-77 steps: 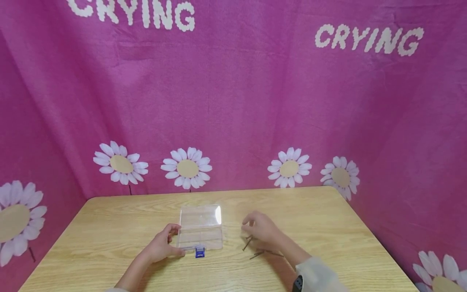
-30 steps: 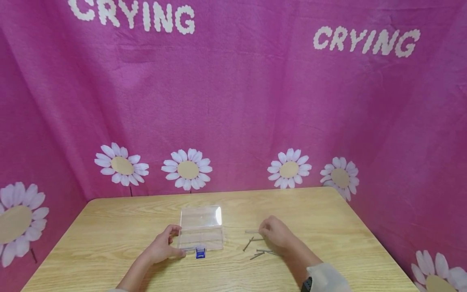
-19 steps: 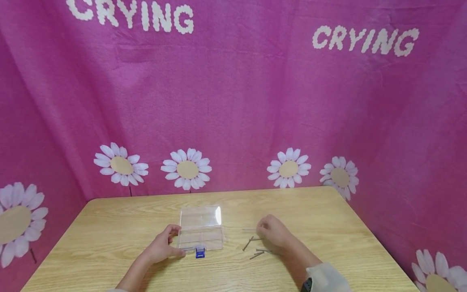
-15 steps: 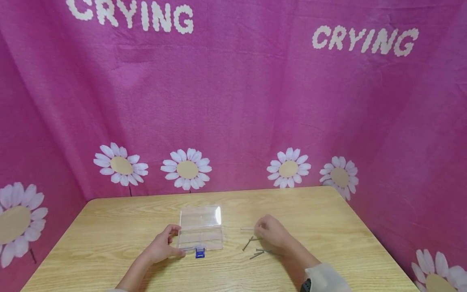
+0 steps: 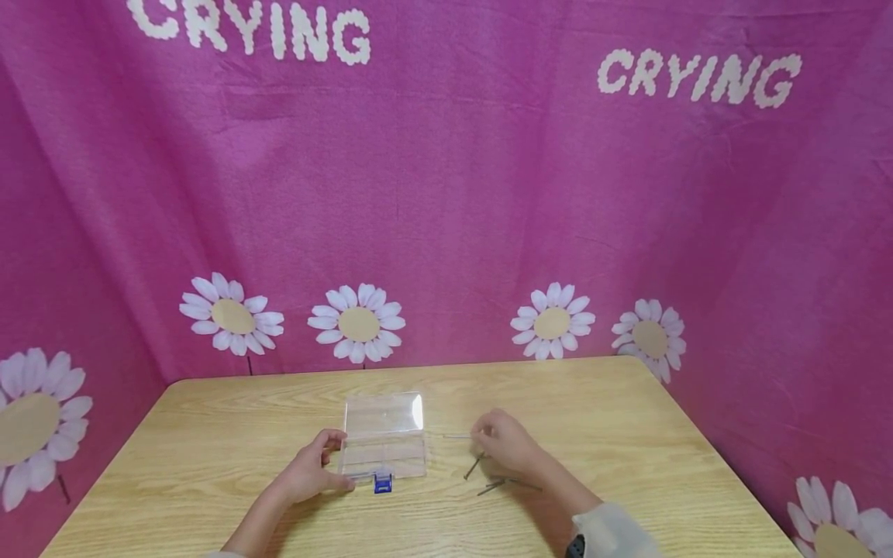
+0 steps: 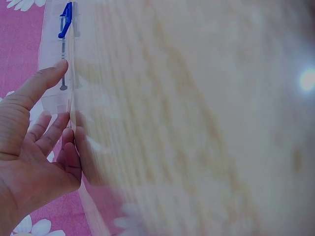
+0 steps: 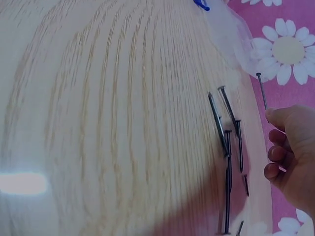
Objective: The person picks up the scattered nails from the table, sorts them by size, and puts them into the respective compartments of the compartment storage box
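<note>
A clear plastic box (image 5: pixel 405 459) stands on the table with its lid (image 5: pixel 380 415) raised at the back and a blue latch (image 5: pixel 383 483) at the front. My left hand (image 5: pixel 310 469) holds its left end, thumb at the front and fingers at the side. Through the front wall a nail (image 6: pixel 63 79) shows inside, in the left wrist view. To the right of the box, my right hand (image 5: pixel 509 442) pinches a nail (image 7: pixel 262 93) by one end, its head pointing away from the fingers. Several nails (image 7: pixel 228 172) lie on the table beneath that hand, some crossing.
The wooden table (image 5: pixel 230 434) meets a pink curtain (image 5: pixel 446 194) with daisies along its back and sides. A small short nail (image 7: pixel 246 185) lies beside the longer ones in the right wrist view. Light glares off the tabletop.
The right hand first drew back to the right over the nails, and now comes left towards the box with a nail between its fingertips. The left hand and box stay put.
</note>
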`<state>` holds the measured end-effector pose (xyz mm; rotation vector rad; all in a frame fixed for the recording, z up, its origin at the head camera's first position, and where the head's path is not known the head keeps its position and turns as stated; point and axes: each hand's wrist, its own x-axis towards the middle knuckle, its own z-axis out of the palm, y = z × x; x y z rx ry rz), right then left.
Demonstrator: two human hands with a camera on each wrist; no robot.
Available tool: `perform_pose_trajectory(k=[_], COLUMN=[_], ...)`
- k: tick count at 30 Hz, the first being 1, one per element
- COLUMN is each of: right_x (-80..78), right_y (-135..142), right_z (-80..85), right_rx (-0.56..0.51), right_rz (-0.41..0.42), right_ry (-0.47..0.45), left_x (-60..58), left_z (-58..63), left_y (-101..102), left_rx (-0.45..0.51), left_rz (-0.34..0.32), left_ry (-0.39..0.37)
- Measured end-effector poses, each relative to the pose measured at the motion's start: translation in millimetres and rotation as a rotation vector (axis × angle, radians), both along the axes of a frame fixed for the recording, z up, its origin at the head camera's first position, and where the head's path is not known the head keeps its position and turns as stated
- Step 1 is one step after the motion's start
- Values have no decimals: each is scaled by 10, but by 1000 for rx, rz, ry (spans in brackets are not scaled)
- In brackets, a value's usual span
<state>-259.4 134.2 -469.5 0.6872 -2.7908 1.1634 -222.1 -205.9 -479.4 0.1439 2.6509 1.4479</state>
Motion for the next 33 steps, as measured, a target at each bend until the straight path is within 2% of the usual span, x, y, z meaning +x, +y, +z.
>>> perform_pose_trajectory(k=[5, 12, 19, 27, 33], right_x=[4, 0, 17, 20, 27], right_y=[-70, -178, -302, -440, -534], right_z=[20, 60, 126, 127, 110], right_rx=[-1, 17, 28, 60, 92], right_rz=[13, 34, 45, 86, 97], right_ry=[-15, -21, -44, -9, 18], left_x=[-4, 12, 10, 11, 15], left_z=[-6, 5, 19, 11, 6], left_y=[-2, -12, -14, -20, -15], left_rx=[5, 25, 30, 25, 26], left_rz=[-1, -36, -27, -27, -32], left_ry=[5, 51, 48, 28, 43])
